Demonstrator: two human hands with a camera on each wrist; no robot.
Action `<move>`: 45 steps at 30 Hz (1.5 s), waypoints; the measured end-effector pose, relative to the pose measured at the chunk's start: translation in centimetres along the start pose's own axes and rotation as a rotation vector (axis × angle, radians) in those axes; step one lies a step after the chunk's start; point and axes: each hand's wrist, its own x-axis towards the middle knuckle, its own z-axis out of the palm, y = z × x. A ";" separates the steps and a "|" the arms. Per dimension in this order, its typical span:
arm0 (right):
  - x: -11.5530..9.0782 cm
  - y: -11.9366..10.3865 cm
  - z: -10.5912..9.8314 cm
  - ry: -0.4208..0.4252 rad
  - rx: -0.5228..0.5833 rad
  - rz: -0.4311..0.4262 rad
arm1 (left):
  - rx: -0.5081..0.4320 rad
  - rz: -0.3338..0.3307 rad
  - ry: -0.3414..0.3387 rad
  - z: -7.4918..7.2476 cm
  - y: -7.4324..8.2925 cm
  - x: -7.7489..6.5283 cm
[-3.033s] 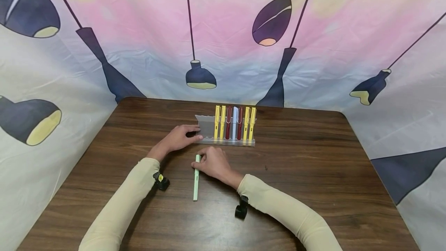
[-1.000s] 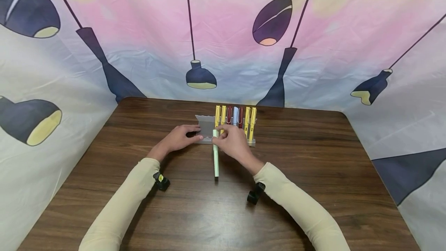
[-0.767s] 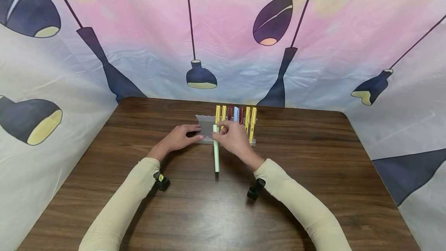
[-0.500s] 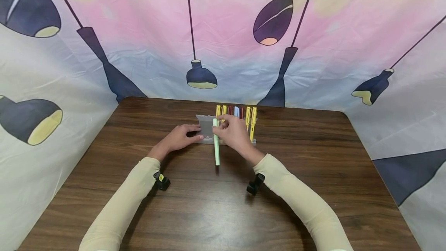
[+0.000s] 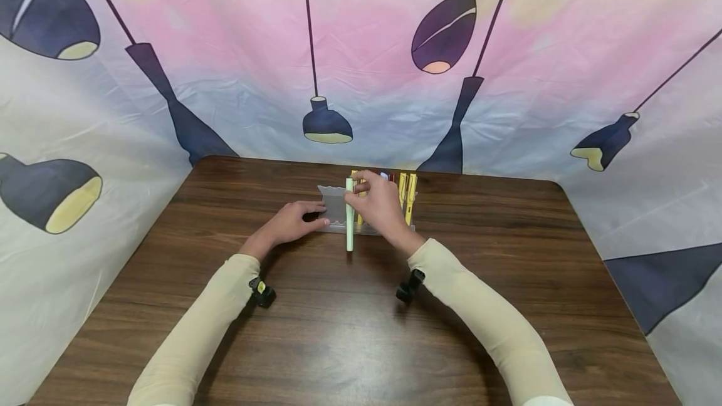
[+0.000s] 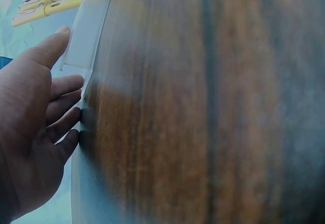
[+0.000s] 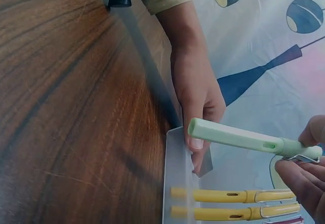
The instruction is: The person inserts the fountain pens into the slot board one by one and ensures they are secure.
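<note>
My right hand [image 5: 379,202] pinches a pale green pen [image 5: 350,221] near its clipped cap end, between thumb and fingers. The pen's lower end points down in front of a clear plastic pen stand [image 5: 334,207]. In the right wrist view the pen [image 7: 236,135] stands apart from the yellow pens in the stand. My left hand [image 5: 290,221] rests at the stand's left end, thumb at the front lip. Its fingers [image 6: 65,102] are relaxed and fairly straight, touching near the end in the left wrist view.
Yellow pens [image 5: 410,202] stand in the rack, with dark red and light blue ones partly hidden behind my right hand. The rack sits toward the back of a brown wooden table [image 5: 479,255]. A lamp-printed cloth [image 5: 254,49] hangs behind it.
My right hand has lifted the green pen off the table and carried it back and slightly right to the rack, turning it more upright lately. The left hand has stayed put.
</note>
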 end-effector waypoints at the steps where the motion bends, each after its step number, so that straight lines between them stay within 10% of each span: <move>1: 0.1 0.0 0.0 0.007 -0.001 -0.008 | -0.001 -0.001 -0.001 0.0 0.0 0.0; 45: 2.1 1.2 2.6 0.164 -0.005 -0.111 | 0.003 0.007 0.017 0.1 -0.1 -0.1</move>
